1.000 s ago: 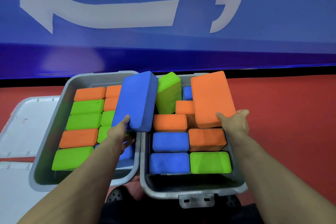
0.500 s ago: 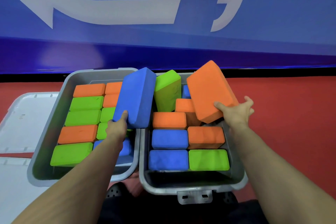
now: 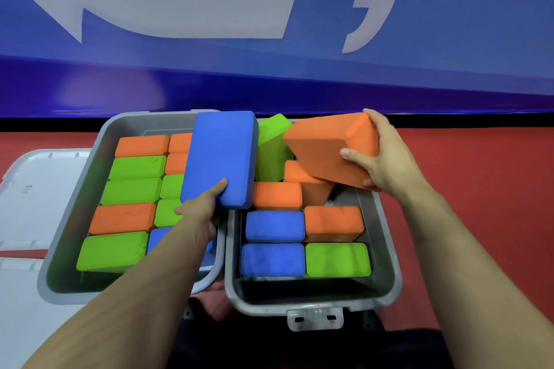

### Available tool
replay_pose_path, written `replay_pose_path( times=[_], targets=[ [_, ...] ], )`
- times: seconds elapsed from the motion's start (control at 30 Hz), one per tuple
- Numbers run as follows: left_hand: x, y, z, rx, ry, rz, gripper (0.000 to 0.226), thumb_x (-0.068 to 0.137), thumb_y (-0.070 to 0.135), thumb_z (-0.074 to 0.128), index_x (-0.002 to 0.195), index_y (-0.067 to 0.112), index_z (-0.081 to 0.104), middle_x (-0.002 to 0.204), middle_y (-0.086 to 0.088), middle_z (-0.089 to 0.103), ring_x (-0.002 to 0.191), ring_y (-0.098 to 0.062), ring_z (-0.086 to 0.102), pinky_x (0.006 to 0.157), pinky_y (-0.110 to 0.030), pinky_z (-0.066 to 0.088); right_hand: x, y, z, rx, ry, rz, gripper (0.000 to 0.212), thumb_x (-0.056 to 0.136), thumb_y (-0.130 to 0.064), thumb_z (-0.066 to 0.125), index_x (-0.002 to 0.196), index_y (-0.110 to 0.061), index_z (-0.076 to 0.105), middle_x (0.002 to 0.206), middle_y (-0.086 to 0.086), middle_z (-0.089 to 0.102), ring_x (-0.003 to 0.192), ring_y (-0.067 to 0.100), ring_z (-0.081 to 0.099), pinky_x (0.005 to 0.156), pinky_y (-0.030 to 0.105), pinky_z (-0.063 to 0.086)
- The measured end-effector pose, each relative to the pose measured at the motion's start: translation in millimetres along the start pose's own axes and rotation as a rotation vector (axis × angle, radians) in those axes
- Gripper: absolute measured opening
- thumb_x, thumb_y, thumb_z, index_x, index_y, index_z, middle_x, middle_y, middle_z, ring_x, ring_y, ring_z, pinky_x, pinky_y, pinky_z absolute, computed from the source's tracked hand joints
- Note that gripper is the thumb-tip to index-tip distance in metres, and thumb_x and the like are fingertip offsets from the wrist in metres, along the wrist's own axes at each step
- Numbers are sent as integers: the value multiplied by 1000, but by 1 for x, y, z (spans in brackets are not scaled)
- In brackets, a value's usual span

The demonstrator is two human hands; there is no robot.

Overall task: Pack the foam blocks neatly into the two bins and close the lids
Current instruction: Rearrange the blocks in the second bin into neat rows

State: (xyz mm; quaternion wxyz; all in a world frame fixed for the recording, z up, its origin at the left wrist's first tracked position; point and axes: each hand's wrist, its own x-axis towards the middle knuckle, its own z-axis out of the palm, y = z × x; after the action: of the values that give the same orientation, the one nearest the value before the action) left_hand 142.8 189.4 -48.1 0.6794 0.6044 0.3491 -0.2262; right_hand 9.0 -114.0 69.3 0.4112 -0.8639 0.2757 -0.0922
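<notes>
Two grey bins stand side by side on the red floor, the left bin (image 3: 72,219) and the right bin (image 3: 386,249), both open and holding orange, green and blue foam blocks. My left hand (image 3: 201,210) grips the near end of a large blue block (image 3: 221,156) held over the rim between the bins. My right hand (image 3: 386,156) grips a large orange block (image 3: 323,147), tilted over the far part of the right bin. A green block (image 3: 269,150) stands tilted behind, between the two held blocks.
A grey lid (image 3: 36,189) lies flat on the floor left of the left bin. A latch (image 3: 314,319) sticks out of the right bin's near wall. A blue banner wall runs just behind the bins. Red floor extends to the right.
My right hand has turned the orange block, swinging its far end leftward and shifting my grip to its right end. The blue block has tipped flatter over the bins' shared rim.
</notes>
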Motion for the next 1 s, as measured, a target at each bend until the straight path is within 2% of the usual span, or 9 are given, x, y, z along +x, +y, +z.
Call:
replay_pose_path(
  times=[0.07, 0.1, 0.17, 0.27, 0.33, 0.47, 0.6, 0.8, 1.0],
  targets=[
    [1, -2, 2, -73, -24, -5, 117, 42, 35, 101, 141, 12, 42, 133, -6, 63, 101, -26, 69, 59, -34, 59, -5, -1, 0, 60, -83, -24, 84, 85, -29, 80, 149, -49, 30, 134, -15, 36, 113, 22, 53, 59, 46, 63],
    [-6, 0, 4, -114, -19, 6, 110, 49, 31, 100, 138, 13, 40, 133, -5, 61, 104, -27, 68, 64, -39, 61, -7, 0, -1, 33, -115, -62, 84, 85, -26, 80, 150, -47, 31, 135, -14, 36, 115, 21, 53, 67, 46, 63],
    [-17, 2, 11, -157, 28, 47, 91, 68, 20, 94, 134, 17, 32, 131, -4, 54, 108, -29, 64, 79, -48, 60, -8, 2, -5, -109, -154, -154, 88, 83, -25, 82, 153, -42, 32, 140, -10, 38, 123, 19, 49, 96, 46, 54],
    [-34, 8, 19, -184, 36, 126, 82, 79, 15, 87, 133, 20, 27, 128, -1, 53, 104, -26, 63, 68, -40, 58, -5, 4, -15, -291, -193, -192, 94, 75, -29, 87, 152, -40, 34, 146, -7, 41, 132, 21, 43, 114, 44, 35],
    [-49, 17, 23, -198, 44, 206, 84, 79, 15, 87, 138, 21, 27, 128, 0, 56, 99, -21, 64, 62, -35, 56, -5, 5, -19, -376, -248, -169, 98, 71, -28, 89, 153, -38, 35, 148, -4, 42, 134, 24, 42, 115, 43, 33],
    [-82, 40, 27, -194, 74, 394, 91, 70, 21, 93, 136, 25, 30, 124, 4, 59, 105, -15, 65, 89, -48, 60, -10, 8, -20, -495, -299, -96, 98, 68, -23, 91, 151, -31, 39, 149, -1, 47, 134, 24, 46, 107, 30, 33],
    [-106, 51, 27, -154, 59, 555, 99, 55, 34, 97, 131, 32, 34, 124, 4, 62, 107, -15, 68, 93, -49, 59, -7, 6, -8, -500, -292, -51, 92, 68, -21, 91, 146, -30, 43, 138, 4, 57, 122, 26, 54, 92, 32, 42],
    [-111, 53, 30, -28, 43, 549, 120, 38, 53, 99, 135, 33, 32, 127, 6, 63, 108, -15, 69, 92, -51, 58, -2, 18, 18, -485, -334, -99, 91, 72, -25, 89, 150, -29, 41, 146, -2, 42, 133, 21, 43, 108, 35, 38],
    [-103, 63, 41, 5, -36, 527, 108, 42, 46, 97, 131, 27, 38, 120, 5, 67, 103, -14, 71, 90, -48, 60, 6, 36, 43, -490, -325, -98, 91, 74, -32, 88, 151, -27, 40, 146, 3, 44, 134, 25, 42, 112, 37, 35]
  ],
)
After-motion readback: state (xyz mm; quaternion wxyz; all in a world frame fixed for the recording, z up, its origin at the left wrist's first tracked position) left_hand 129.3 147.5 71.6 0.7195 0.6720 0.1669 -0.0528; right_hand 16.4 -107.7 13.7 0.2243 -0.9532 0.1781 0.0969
